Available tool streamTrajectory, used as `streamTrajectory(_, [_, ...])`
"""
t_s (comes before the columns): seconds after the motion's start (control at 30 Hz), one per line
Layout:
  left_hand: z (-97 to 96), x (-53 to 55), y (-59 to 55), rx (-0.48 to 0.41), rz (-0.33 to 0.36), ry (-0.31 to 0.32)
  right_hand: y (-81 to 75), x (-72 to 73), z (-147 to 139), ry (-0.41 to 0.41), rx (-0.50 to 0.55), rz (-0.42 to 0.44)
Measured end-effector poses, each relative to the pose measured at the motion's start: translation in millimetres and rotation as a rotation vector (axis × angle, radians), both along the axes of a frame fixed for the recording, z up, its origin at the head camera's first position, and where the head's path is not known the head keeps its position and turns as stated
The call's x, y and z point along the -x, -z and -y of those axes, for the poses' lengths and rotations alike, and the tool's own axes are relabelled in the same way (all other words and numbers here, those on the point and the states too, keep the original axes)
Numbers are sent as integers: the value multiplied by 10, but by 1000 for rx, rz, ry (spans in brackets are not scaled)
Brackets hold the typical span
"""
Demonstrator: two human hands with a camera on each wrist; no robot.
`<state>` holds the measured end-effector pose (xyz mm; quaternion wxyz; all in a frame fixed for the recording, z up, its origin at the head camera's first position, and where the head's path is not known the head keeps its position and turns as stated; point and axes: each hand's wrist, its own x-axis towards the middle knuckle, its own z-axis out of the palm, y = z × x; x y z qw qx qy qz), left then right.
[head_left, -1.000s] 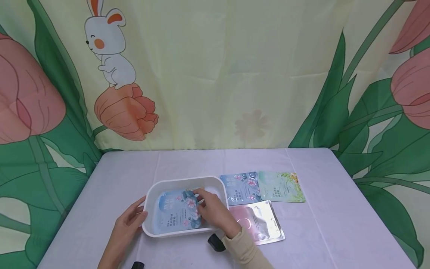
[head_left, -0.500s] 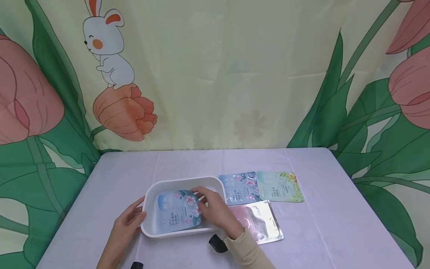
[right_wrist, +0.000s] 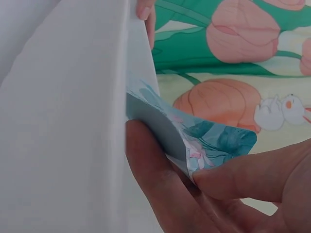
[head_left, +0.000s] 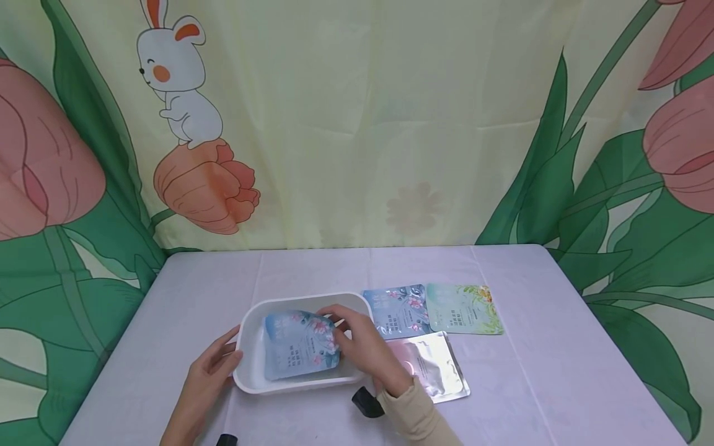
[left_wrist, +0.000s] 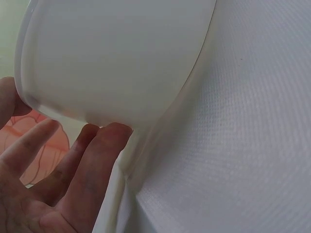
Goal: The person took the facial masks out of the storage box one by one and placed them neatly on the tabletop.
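A blue floral facial mask packet point(head_left: 295, 350) lies partly raised inside a white plastic tray point(head_left: 301, 387). My right hand point(head_left: 365, 347) pinches its right edge between thumb and fingers; the packet point(right_wrist: 221, 138) bends at that edge in the right wrist view. My left hand point(head_left: 209, 368) holds the tray's left end. Its fingers point(left_wrist: 90, 167) touch the outer wall of the tray point(left_wrist: 116, 63) in the left wrist view, with a thumb tip over the rim in the right wrist view. What lies beneath the packet is hidden.
Right of the tray, a second blue floral packet point(head_left: 398, 311) and a green one point(head_left: 465, 310) lie side by side. A pink-silver packet point(head_left: 437, 365) lies nearer, partly behind the right hand. White cloth point(head_left: 530, 384) covers the table; a printed curtain point(head_left: 334, 124) hangs behind.
The packet in my right hand has lifted a little from the tray's floor and shifted slightly right and away from me. The left hand and tray stay almost where they were.
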<state>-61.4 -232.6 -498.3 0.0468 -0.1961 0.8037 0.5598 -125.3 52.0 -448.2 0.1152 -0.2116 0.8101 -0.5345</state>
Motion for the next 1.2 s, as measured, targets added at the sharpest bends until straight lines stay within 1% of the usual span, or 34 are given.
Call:
streamTrajectory(0.33, [-6,-2,-1,-3,-15,0,-45,-8,-97,-10,24,-20])
streamTrajectory(0.6, [-2,1,-3,4,-5,3,-76,0,-177,-19,30,-45])
streamTrajectory(0.83, [-9,3,13,7,-18,0,-83,11,-263,-18,37,-33])
streamTrajectory(0.97, [-11,-1,10,10,-11,-1,-95,11,-308,-19,43,-28])
streamTrajectory(1.2, [-13,-4,-3,17,-2,-3,-130,4,-377,-21,51,-56])
